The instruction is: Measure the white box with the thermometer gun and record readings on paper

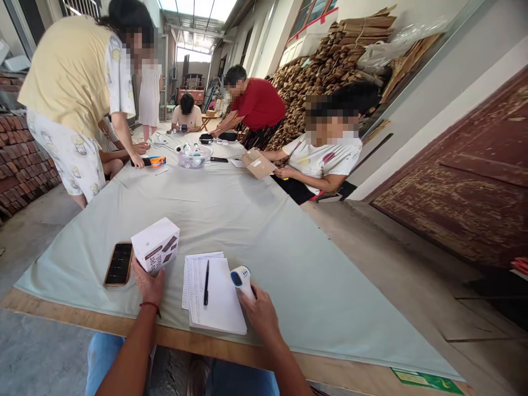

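My left hand [149,281] grips the near lower corner of a white cardboard box [155,245] with dark printing, tilted over the cloth. In my right hand [260,312] is a white and blue infrared thermometer [242,280], held by its handle with the dark screen end pointing up and left. Between my hands lies a stack of paper [220,308] with handwriting on some sheets. A black pen [206,283] rests on top of it. Left of the box, a smartphone [119,264] lies face up with a dark screen.
A pale green cloth [313,275] covers the long table. Farther back stands a clear plastic basin [193,158] with bottles. At right, a seated person holds a cardboard box [258,164]. Several other people are around the far end. Stacked wood [330,55] lines the right wall.
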`<state>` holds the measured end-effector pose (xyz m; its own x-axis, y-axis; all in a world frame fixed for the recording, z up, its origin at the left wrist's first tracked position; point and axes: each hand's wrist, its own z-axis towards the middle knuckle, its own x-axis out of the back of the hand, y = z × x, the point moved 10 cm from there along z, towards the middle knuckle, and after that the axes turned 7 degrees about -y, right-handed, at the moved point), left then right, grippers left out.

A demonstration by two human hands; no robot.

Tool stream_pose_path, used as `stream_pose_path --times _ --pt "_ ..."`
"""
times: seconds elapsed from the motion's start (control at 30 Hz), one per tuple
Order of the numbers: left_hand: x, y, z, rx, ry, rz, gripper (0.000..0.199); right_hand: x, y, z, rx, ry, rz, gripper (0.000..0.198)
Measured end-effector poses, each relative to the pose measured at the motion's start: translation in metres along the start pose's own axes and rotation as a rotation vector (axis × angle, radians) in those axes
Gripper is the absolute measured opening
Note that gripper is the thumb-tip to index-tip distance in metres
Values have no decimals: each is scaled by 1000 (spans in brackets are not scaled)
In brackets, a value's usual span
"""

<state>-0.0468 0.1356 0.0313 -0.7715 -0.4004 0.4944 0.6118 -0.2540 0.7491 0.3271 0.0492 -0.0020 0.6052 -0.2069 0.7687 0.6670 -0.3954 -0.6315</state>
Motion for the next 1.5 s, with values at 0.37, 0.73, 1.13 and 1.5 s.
stream_pose_path --times 0.37,0.73,1.13,1.5 --pt "22 -11 -12 161 197 -102 53 -2 -86 -48 179 -119 663 34" --pt "0 4 -9 66 -84 -118 48 -62 -145 -73 123 -457 854 32" --pt "-3 0 -10 95 -78 -87 45 -107 -146 -65 127 -436 817 31" --pt "-3 3 -8 68 -79 -42 44 -117 -140 -64 74 -442 830 33"
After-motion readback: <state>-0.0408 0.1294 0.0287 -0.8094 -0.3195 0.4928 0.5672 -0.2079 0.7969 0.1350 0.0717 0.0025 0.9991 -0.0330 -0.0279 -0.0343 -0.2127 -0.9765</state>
